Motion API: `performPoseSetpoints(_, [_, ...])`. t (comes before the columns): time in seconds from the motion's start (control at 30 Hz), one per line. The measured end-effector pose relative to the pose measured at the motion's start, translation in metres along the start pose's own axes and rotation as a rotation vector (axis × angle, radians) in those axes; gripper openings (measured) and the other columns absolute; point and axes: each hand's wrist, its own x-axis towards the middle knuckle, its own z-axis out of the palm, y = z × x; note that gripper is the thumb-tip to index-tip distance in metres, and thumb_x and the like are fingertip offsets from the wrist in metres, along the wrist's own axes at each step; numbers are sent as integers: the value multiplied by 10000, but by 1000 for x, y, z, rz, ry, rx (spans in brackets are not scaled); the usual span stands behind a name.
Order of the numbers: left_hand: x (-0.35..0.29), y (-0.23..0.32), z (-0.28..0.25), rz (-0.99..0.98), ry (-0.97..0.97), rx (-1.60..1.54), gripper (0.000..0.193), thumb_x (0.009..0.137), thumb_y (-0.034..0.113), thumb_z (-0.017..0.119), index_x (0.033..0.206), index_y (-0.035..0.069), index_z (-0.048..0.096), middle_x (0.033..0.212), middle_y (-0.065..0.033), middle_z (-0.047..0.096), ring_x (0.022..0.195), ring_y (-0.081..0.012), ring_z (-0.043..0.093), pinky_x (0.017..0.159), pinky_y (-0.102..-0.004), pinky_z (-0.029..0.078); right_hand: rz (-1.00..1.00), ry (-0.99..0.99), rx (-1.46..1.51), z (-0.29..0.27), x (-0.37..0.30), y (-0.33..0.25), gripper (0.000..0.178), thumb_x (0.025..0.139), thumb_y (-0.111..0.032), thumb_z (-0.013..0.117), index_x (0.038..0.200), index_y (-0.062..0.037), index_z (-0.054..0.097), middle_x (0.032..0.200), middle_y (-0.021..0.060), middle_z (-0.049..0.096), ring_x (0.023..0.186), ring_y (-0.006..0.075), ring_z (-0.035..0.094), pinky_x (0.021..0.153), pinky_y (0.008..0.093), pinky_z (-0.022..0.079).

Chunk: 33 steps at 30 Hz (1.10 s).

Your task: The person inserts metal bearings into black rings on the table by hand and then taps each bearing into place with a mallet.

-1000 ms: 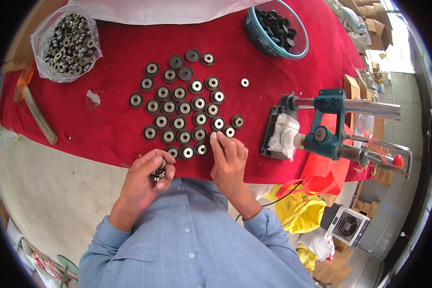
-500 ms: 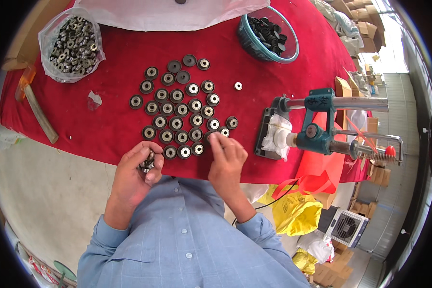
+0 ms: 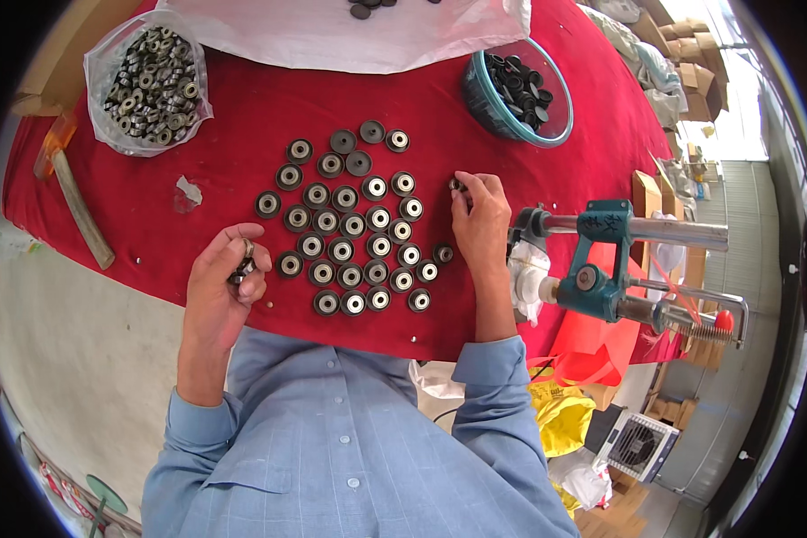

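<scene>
My left hand (image 3: 217, 285), at the near left of the group, is curled around a few small metal bearings (image 3: 245, 266). To the right of the group, my right hand (image 3: 484, 220) pinches a single bearing (image 3: 457, 185) between thumb and fingertips, just above or on the red cloth; which of these I cannot tell. Between the hands stand several black round caps with silver bearings seated in them (image 3: 352, 224), in rough rows. At the far side of the group, three plain black caps (image 3: 359, 163) show no bearing.
A plastic bag of bearings (image 3: 152, 90) stands far left, near a hammer (image 3: 85, 211). A blue tub (image 3: 560, 134) of black caps is far right. A green hand press (image 3: 601, 260) stands at the right on the red cloth (image 3: 233, 108). White sheeting (image 3: 350, 40) lies at the back.
My right hand has left the near right of the group and moved right and away to the loose bearing, now in its fingers. My left hand has shifted slightly left, still holding bearings.
</scene>
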Motion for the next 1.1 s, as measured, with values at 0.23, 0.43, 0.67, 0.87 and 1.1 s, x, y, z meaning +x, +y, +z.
performPoseSetpoints(0.23, [7,-7,-3,45,2,77,229,1140,198,571,1248,-3,591,944,-127,710,665,-91,487,611,-248,415,-122,-46,293,11,19,-71,264,859,8,798,1118,-1,748,1058,129,718,833,223,765,659,354,607])
performPoseSetpoints(0.43, [8,-11,0,50,-6,54,189,1141,183,555,1219,18,606,937,-128,720,659,-95,498,607,-243,422,-222,-98,199,43,33,-95,282,833,-9,776,1108,-34,720,1012,138,686,858,331,693,792,453,562])
performPoseSetpoints(0.67, [6,-11,2,43,16,68,183,1136,198,574,1217,36,604,915,-112,697,621,-89,493,577,-237,397,-376,-61,97,57,31,-91,235,850,-23,782,1081,-32,745,1012,111,702,907,326,688,858,458,538])
performPoseSetpoints(0.87, [7,-12,-8,31,-25,27,196,1143,145,517,1250,17,620,996,-131,742,692,-97,545,612,-251,445,-398,-83,32,56,21,-93,344,870,-3,734,1209,-29,776,1180,106,713,1029,317,690,919,436,534])
performPoseSetpoints(1.1, [7,-3,-7,-18,-58,-134,378,1148,143,484,1445,-70,576,1306,-216,733,1052,-214,732,878,-322,611,-429,-102,-290,52,1,-101,561,816,12,654,1375,-32,686,1353,84,647,1189,292,640,1039,460,459])
